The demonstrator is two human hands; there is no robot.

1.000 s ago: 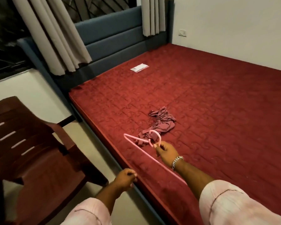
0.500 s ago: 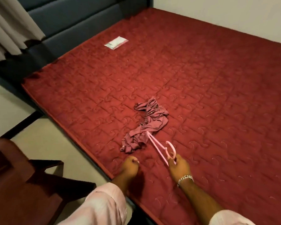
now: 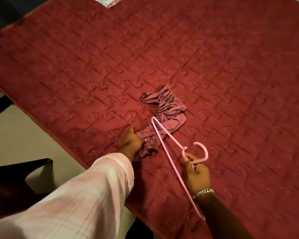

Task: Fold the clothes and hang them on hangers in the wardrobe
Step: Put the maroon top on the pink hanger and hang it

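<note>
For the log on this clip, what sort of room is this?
Most likely a bedroom: a wide red quilted mattress fills the view, a crumpled garment lies on it, and the right hand holds a pink hanger.

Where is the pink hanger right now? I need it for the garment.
Head view, lower right: the right hand grips the pink hanger by its hook, far tip over the crumpled garment.

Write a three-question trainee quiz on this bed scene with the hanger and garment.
1. True or false: the right hand grips the pink hanger near its hook.
2. What does the left hand hold? A) the crumpled maroon garment B) a chair C) a bracelet
3. Fill in: the garment lies on the red quilted ____.

Key: 1 true; 2 A; 3 mattress.
</note>
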